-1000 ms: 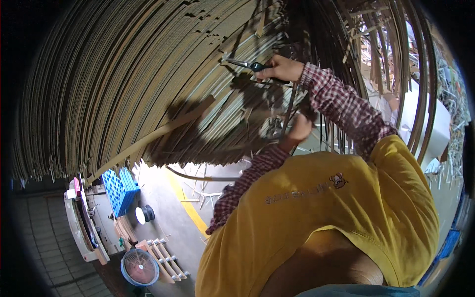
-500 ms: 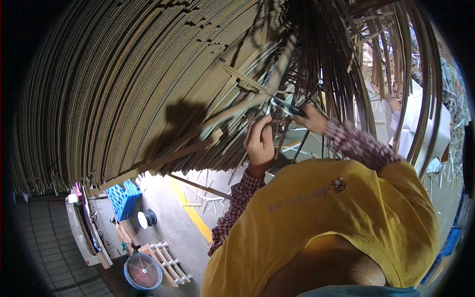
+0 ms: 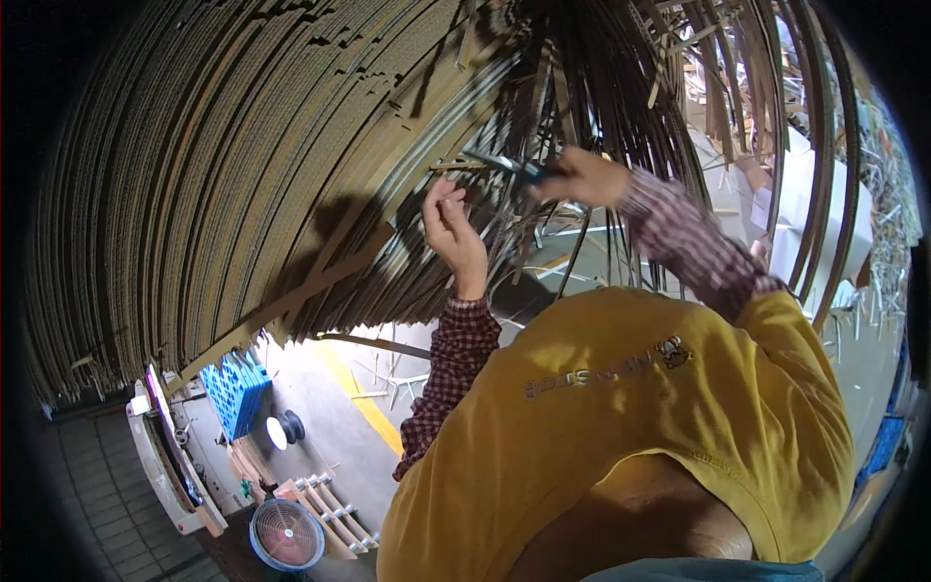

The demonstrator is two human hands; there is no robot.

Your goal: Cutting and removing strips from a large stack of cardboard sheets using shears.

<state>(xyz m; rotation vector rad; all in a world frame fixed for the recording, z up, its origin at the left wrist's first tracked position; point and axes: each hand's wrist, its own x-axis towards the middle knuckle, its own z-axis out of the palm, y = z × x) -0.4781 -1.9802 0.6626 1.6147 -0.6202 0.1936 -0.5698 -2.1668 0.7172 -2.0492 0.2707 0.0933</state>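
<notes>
A huge stack of brown corrugated cardboard sheets (image 3: pixel 223 165) fills the upper left, with thin dark cardboard strips (image 3: pixel 601 87) hanging off its edge. My left hand (image 3: pixel 454 231), in a plaid sleeve, is raised to the stack's edge with its fingers pinched on a cardboard strip (image 3: pixel 448 167). My right hand (image 3: pixel 585 178) is just to the right of it and grips a dark hand tool (image 3: pixel 514 167) that looks like a cutter or scissors, pointing left at the same strips. My yellow shirt (image 3: pixel 640 407) covers the lower right.
On the grey floor below lie a blue plastic pallet (image 3: pixel 238 388), a round fan (image 3: pixel 286 533), a white machine (image 3: pixel 170 461) and a yellow floor line (image 3: pixel 364 407). White boxes (image 3: pixel 805 213) and cardboard scraps (image 3: pixel 887 175) are at the right.
My left hand has risen from under the stack's edge up to the strips. My right hand with the tool has moved right and lower, close to the left hand.
</notes>
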